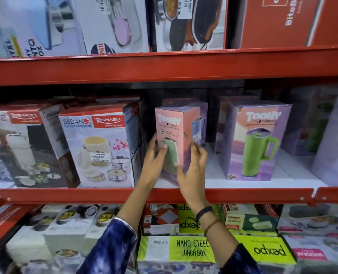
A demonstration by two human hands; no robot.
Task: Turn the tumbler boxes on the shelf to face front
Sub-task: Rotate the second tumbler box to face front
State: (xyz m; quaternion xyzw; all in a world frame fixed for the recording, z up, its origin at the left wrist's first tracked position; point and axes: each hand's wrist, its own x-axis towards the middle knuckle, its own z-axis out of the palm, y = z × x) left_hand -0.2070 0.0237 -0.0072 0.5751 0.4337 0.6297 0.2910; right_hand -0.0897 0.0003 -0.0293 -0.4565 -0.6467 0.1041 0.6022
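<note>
A pink and lilac Toony tumbler box stands on the middle shelf, turned at an angle so one corner points toward me. My left hand presses its left face with the thumb on the printed green tumbler. My right hand grips the lower right side, fingers wrapped around the corner. A second Toony tumbler box stands to the right, its front with a green tumbler picture facing almost straight out. More lilac boxes sit behind and farther right, blurred.
Rishabh Sedan-3 lunch pack boxes stand close on the left of the held box. A red shelf beam runs overhead with cookware boxes above. Nano Steel lunch boxes fill the shelf below. White shelf floor shows between the two tumbler boxes.
</note>
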